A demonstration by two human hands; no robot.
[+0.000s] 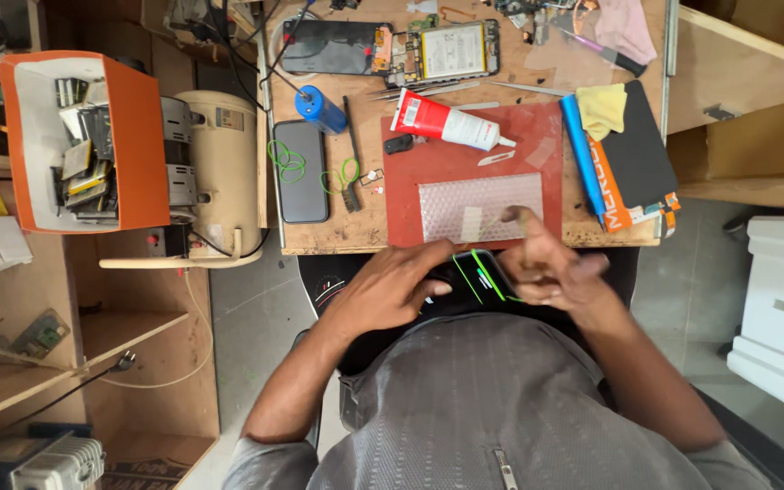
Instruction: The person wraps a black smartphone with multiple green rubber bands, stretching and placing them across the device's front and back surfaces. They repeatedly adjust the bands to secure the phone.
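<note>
Wooden workbench (338, 238) holds a red mat (465, 163); left grip (392, 286) clasps a phone (478, 272), right (546, 263) blurred, unclear.

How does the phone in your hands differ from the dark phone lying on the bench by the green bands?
The phone in the hands has green bands wrapped around it; the phone on the bench lies bare, with loose green bands beside it. The left hand and right hand hold the first over the lap; the second rests flat, untouched. Both are dark and rectangular.
</note>
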